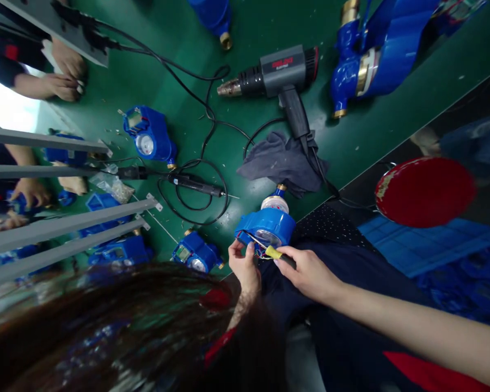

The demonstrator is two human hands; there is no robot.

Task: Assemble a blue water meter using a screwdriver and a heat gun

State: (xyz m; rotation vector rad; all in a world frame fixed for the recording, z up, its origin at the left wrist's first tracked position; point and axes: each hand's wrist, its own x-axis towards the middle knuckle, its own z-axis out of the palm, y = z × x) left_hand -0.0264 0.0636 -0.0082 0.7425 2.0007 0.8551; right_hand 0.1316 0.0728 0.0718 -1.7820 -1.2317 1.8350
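Note:
A blue water meter (pixel 265 222) with a brass pipe end and a round glass dial leans at the table's front edge, close to my lap. My left hand (pixel 245 265) is closed at the lower left of its blue housing, thumb and fingers gripping the edge; thin coloured wires (pixel 261 252) show beside the thumb. In my right hand (pixel 308 269) is a screwdriver (pixel 274 252) with a yellow and black handle. Its shaft reaches across the housing, the tip near the upper left corner. Exactly what the tip touches is too small to tell.
A heat gun (pixel 283 71) lies beyond a grey cloth (pixel 275 158). An electric screwdriver (pixel 196 184) rests among looped black cable. Other blue meters (pixel 194 251) stand around. Grey metal bars (pixel 65 223) cross the left; co-workers' hands (pixel 67 71) work behind them. A red stool (pixel 427 191) stands right.

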